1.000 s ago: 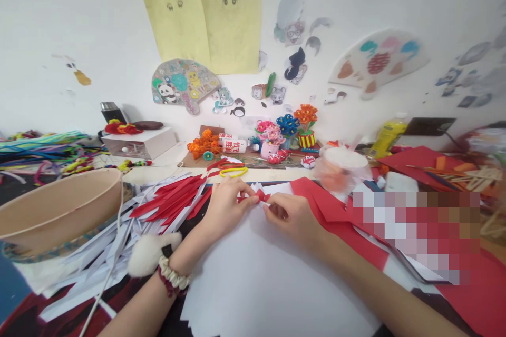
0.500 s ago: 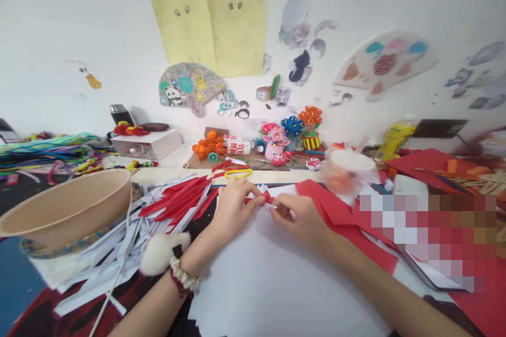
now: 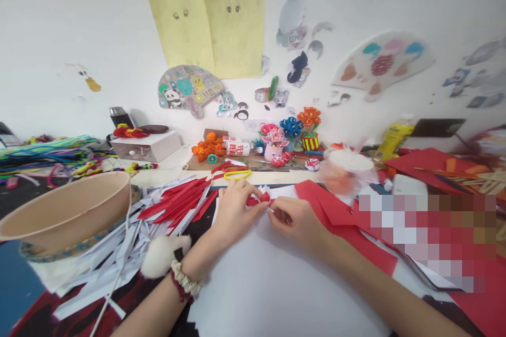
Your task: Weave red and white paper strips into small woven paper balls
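A small folded piece of red and white paper [image 3: 264, 197] is held above the far part of a stack of white sheets [image 3: 272, 279]. My left hand [image 3: 240, 209] is closed, its thumb and fingers pinching the piece from the left. On the other side my right hand [image 3: 294, 220] is closed too, fingertips pinching at a white end of the paper. Fingers partly cover the folds, so their exact shape cannot be made out. Red paper strips [image 3: 177, 201] lie left of my left hand, over many white paper strips [image 3: 108, 255].
A beige basin [image 3: 67, 208] stands at the left, with a white cord [image 3: 123, 258] running past it. Red paper sheets [image 3: 363, 237] lie to the right, near a lidded cup [image 3: 348, 166]. Pots of craft flowers [image 3: 272, 139] and a yellow loop [image 3: 237, 174] are at the back.
My right hand has shifted slightly down and left, its fingers curling closer together. The red part of the paper piece now shows more rounded between the hands. My left hand stays nearly in place.
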Demonstrator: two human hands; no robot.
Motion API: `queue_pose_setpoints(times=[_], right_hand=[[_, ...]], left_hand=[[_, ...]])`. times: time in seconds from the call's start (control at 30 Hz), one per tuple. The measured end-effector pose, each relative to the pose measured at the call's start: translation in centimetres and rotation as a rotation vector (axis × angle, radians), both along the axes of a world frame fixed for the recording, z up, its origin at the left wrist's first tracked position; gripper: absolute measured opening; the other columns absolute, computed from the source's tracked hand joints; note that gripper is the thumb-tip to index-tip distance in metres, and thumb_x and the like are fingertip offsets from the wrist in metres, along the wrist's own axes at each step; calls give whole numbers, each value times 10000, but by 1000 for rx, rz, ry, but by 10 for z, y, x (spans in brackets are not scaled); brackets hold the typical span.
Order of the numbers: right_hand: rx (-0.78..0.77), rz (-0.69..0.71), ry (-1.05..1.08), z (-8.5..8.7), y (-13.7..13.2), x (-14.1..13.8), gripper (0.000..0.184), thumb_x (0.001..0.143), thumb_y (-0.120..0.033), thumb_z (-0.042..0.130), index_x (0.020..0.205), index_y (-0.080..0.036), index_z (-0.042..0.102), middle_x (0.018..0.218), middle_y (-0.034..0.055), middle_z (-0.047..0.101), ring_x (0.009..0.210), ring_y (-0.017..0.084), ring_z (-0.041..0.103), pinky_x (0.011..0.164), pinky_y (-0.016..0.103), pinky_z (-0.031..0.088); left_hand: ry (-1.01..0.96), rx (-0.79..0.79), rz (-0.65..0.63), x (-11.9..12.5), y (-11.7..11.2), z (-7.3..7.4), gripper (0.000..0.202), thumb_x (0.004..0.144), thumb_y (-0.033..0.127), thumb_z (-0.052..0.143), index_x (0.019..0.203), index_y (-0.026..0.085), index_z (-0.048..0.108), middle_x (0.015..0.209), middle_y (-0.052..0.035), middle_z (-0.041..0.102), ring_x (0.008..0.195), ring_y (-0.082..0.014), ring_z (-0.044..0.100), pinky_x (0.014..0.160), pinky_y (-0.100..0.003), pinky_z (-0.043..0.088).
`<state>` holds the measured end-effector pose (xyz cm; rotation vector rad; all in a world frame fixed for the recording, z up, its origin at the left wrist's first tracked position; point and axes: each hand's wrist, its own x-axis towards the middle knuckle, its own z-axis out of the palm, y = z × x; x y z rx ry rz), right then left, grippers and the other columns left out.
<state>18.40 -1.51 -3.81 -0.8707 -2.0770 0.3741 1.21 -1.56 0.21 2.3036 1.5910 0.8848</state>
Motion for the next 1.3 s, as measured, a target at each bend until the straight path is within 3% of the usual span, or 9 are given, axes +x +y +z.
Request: queue_pose_setpoints(times=[0.2, 0.37, 0.57, 0.67, 0.9, 1.13, 1.3], right_hand=[[3, 1, -51, -2, 3, 2, 194, 811, -160, 491, 643, -194, 399, 582, -44, 439, 511, 83, 393, 501, 196, 292], [9, -21, -103, -4, 4, 3, 176, 801, -145, 479, 647, -192, 409, 596, -40, 449, 517, 84, 395, 508, 203, 284], [58, -14, -148, -5, 3, 2, 179, 807, -142, 477, 646, -191, 417, 591, -38, 461, 512, 85, 395, 514, 207, 279], [84, -30, -165, -5, 3, 3, 194, 819, -151, 474, 638, -191, 416, 586, -36, 466, 511, 88, 390, 512, 209, 275], [101, -17, -167, -2, 2, 1, 176, 807, -135, 476, 641, -186, 444, 577, -36, 503, 491, 81, 404, 504, 200, 281], [221, -15, -224, -4, 3, 1, 195, 807, -119, 467, 622, -181, 466, 558, -19, 539, 484, 91, 428, 500, 219, 266], [233, -25, -270, -7, 2, 0, 157, 762, -105, 482, 622, -175, 489, 566, -11, 553, 501, 98, 436, 505, 229, 249]], left_hand=[[68, 60, -29, -1, -3, -2, 92, 889, 270, 589, 831, 207, 623, 941, -17, 644, 952, -226, 513, 759, -346, 267], [118, 69, -107, -4, -1, 2, 62, 859, 228, 638, 804, 207, 618, 879, 3, 645, 911, -205, 513, 789, -351, 274], [226, 166, -58, -3, -1, 1, 79, 865, 231, 623, 795, 202, 602, 891, -15, 628, 906, -220, 499, 781, -368, 284], [173, 148, -47, -1, -1, 0, 76, 845, 245, 649, 797, 203, 607, 909, -13, 618, 919, -220, 497, 779, -365, 292], [62, 38, -69, -2, 0, -1, 100, 802, 115, 649, 767, 195, 602, 876, -11, 611, 928, -212, 500, 790, -353, 303], [28, 22, -50, 0, -2, 6, 95, 840, 310, 648, 791, 229, 661, 887, -9, 624, 915, -217, 505, 800, -369, 291], [44, 43, -8, 0, -1, 4, 155, 872, 275, 604, 738, 203, 633, 876, -15, 639, 913, -219, 505, 798, -366, 293]])
